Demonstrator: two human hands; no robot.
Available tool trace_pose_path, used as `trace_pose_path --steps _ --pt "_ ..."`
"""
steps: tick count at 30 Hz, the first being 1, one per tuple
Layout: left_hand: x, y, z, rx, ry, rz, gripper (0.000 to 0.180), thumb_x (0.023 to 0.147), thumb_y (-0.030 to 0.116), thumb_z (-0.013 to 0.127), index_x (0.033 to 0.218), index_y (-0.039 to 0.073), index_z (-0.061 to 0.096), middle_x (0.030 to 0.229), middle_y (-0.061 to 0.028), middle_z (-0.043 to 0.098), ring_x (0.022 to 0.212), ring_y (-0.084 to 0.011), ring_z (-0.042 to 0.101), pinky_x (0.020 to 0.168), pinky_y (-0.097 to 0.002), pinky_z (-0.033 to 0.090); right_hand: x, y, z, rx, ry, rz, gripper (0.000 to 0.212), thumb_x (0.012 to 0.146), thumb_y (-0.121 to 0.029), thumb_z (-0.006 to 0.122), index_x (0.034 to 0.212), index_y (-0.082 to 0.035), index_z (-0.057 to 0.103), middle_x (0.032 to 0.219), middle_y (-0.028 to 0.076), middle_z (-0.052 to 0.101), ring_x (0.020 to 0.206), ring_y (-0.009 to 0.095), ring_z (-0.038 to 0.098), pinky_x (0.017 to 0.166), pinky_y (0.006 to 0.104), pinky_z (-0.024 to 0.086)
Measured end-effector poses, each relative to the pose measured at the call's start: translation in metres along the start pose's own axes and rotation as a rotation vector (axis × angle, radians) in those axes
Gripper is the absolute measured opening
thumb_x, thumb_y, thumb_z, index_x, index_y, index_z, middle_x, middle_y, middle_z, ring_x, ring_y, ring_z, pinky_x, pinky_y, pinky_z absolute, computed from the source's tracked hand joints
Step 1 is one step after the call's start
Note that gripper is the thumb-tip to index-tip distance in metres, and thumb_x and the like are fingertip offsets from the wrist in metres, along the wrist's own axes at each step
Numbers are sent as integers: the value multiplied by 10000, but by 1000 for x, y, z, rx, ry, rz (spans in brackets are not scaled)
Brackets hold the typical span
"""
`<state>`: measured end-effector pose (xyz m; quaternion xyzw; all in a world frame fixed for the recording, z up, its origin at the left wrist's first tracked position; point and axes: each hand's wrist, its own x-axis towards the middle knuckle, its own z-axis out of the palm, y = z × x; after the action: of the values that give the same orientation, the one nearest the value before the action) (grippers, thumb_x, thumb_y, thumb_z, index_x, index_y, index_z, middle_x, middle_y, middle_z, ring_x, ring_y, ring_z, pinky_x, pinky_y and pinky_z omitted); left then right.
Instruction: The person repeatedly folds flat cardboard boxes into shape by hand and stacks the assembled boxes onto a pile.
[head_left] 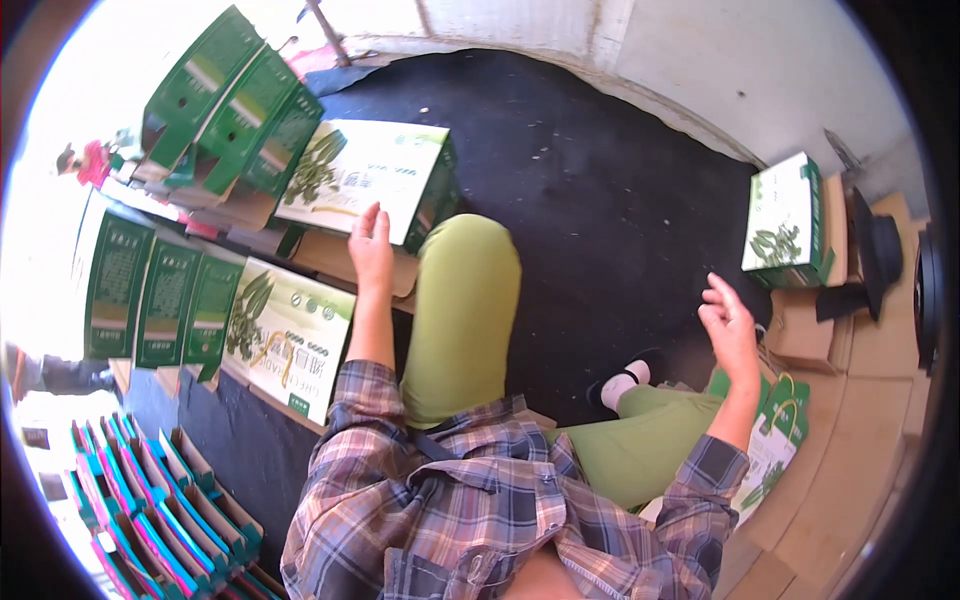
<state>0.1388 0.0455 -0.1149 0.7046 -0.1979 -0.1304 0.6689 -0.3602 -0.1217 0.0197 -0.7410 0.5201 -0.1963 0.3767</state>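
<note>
One head view: the left hand (pixel 371 245) rests open-fingered on the near edge of a flat white-and-green printed cardboard box (pixel 365 178), which lies straight ahead of it on the dark floor (pixel 600 170). The right hand (pixel 730 325) hovers open and empty, well apart from an upright green-and-white carton (pixel 785 222).

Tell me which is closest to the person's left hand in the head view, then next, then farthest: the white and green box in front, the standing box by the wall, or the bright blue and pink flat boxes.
1. White and green printed cardboard box, touching the left hand.
2. Bright blue and pink flat cardboard boxes, lower left.
3. Standing white and green box, far right by the wall.
</note>
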Motion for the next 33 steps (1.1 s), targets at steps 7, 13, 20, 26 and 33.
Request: trace_pose_path --steps 7,13,20,26,33 --pt "-43 126 82 77 -583 272 311 910 87 608 1220 68 603 1045 -38 639 905 -89 577 749 -216 469 -49 68 -43 69 403 102 444 881 -113 630 1314 -99 531 1159 133 632 973 170 608 833 302 493" --pt "-70 63 122 662 -1106 410 451 782 77 701 1220 71 593 932 -97 625 779 -203 608 723 -308 509 -177 212 -18 -506 594 359 535 786 -211 714 1265 -54 535 1231 193 574 1144 370 530 932 433 458" --pt "-79 51 117 912 -1249 346 531 770 144 716 1275 93 558 950 -112 625 773 -245 607 732 -355 512 -267 248 71 -647 490 844 916 693 -310 795 1442 -110 308 1472 188 321 1307 416 344 993 505 415" --pt "-86 43 124 954 -1312 344 560 765 191 718 1289 100 546 989 -128 628 855 -273 625 779 -376 510 -263 265 75 -686 488 887 989 671 -265 812 1463 -95 244 1484 225 272 1301 462 323 1018 512 391" --pt "-101 44 135 928 -1400 344 564 767 218 710 1294 108 542 1007 -134 626 920 -285 617 815 -386 500 -263 257 53 -611 340 854 975 636 -150 799 1431 -8 252 1440 297 287 1256 487 364 1027 474 390"
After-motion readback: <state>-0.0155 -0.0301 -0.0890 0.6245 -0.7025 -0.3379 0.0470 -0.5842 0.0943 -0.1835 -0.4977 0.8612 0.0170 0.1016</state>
